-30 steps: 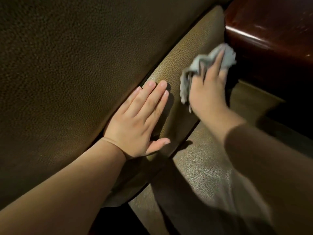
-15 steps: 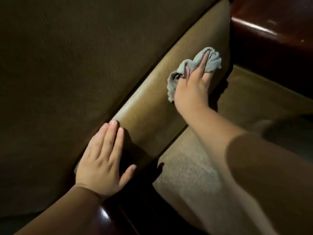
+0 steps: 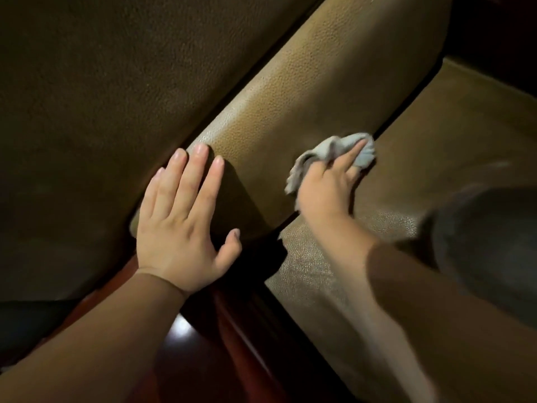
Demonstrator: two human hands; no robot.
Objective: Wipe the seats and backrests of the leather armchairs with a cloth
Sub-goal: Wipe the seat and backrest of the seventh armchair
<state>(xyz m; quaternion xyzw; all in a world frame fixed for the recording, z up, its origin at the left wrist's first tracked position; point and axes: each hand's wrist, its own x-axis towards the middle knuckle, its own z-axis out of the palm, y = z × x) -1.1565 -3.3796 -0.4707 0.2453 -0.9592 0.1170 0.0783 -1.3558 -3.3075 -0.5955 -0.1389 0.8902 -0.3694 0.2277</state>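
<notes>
We note our right hand (image 3: 325,187) gripping the bunched grey cloth (image 3: 334,154) against the lower edge of the tan leather bolster (image 3: 290,112), whose long axis runs up-right. Our left hand (image 3: 183,216) lies flat, fingers straight, on its near end, holding nothing.

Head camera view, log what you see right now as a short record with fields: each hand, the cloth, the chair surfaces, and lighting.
left hand: left hand lies flat, fingers straight, on the tan leather cushion
right hand: right hand holds the grey cloth, index finger stretched over it
cloth: bunched, pressed on the cushion's lower edge by the seam with the seat
backrest: dark leather panel, upper left
frame: glossy reddish wood below the left wrist
lighting: dim, warm
</notes>
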